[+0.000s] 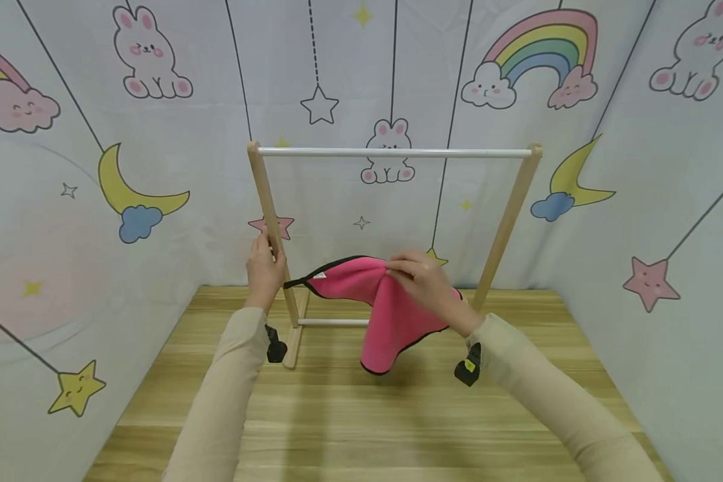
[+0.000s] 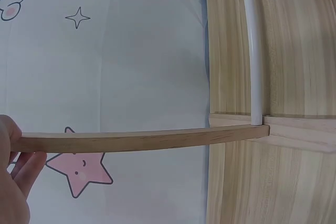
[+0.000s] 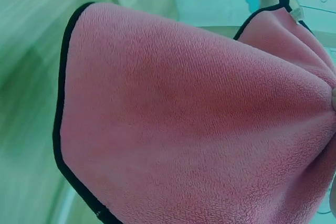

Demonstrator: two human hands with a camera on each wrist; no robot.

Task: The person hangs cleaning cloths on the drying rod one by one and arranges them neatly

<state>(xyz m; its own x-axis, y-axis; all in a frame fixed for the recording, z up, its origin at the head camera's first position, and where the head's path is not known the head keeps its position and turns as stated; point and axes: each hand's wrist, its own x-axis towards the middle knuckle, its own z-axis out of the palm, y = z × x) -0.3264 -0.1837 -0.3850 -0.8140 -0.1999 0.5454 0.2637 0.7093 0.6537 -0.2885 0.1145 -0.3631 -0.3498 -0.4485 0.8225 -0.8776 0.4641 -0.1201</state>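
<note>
The left hand (image 1: 265,271) grips the left wooden post (image 1: 264,184) of a small garment rack, thumb and fingers wrapped around it partway up. The right hand (image 1: 422,278) pinches a pink fleece cloth (image 1: 391,318) between thumb and fingers, gathering it into folds that fan out below the fingertips. The cloth hangs in the air over the wood-grain worktop (image 1: 361,428), between the rack's two posts and below the white top rail (image 1: 391,153). Black binding trims its edge. One corner, with a black hanging loop (image 1: 295,284) and a small white label (image 1: 320,275), stretches toward the left post and overlaps it in the head view; whether they touch cannot be told. Another corner droops lowest, in front of the white lower rail (image 1: 331,323), partly hiding it.

The rack stands upright near the worktop's far edge, well apart from its left and right edges. Its left foot (image 1: 297,341) lies flat, pointing toward the near edge. The right wooden post (image 1: 509,217) rises beyond the right hand. Behind, a white backdrop (image 1: 349,221) carries printed rabbits, rainbows, moons and stars. A black device shows at each wrist, below beige sleeves (image 1: 217,395).
</note>
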